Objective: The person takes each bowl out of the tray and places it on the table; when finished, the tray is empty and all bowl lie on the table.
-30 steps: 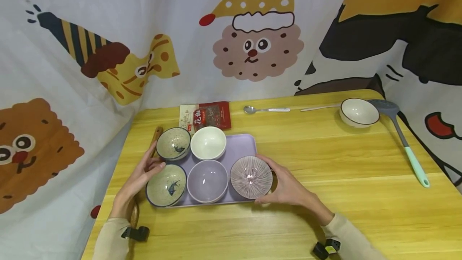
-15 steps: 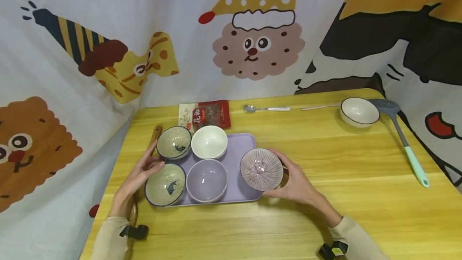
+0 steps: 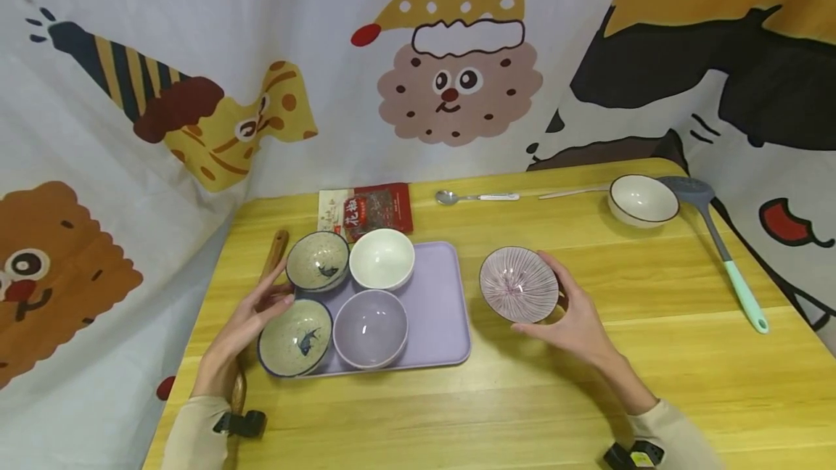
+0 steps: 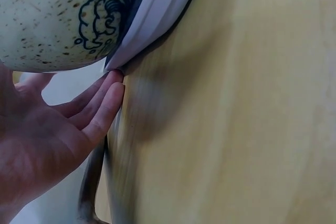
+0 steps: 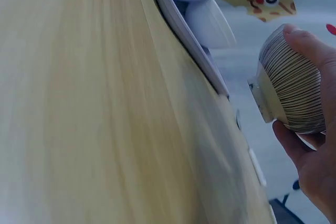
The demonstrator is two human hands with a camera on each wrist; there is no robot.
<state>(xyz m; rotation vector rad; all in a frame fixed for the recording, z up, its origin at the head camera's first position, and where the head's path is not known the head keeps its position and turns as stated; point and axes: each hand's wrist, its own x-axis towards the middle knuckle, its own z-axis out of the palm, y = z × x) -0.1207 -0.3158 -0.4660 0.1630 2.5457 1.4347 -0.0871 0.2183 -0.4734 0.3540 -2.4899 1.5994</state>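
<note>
My right hand (image 3: 581, 318) holds a bowl (image 3: 519, 285) with thin purple-brown stripes, tilted and raised above the table to the right of the lilac tray (image 3: 447, 303). In the right wrist view the striped bowl (image 5: 294, 82) shows its pale foot, with thumb and fingers around its side. My left hand (image 3: 251, 325) rests at the tray's left edge, its fingers fairly straight against the rim in the left wrist view. Its thumb lies by two speckled fish bowls, one at the back (image 3: 318, 261) and one in front (image 3: 295, 338). A white bowl (image 3: 382, 260) and a lilac bowl (image 3: 370, 329) share the tray.
A red spice packet (image 3: 375, 210) and a spoon (image 3: 477, 197) lie at the back. A dark-rimmed white bowl (image 3: 643, 200), a thin pale stick (image 3: 575, 192) and a mint-handled spatula (image 3: 744, 289) are at the right. A wooden handle (image 3: 277, 249) lies left of the tray.
My right hand has lifted the striped bowl off the tray's right end and carried it right, past the tray's edge. The left hand has stayed by the tray.
</note>
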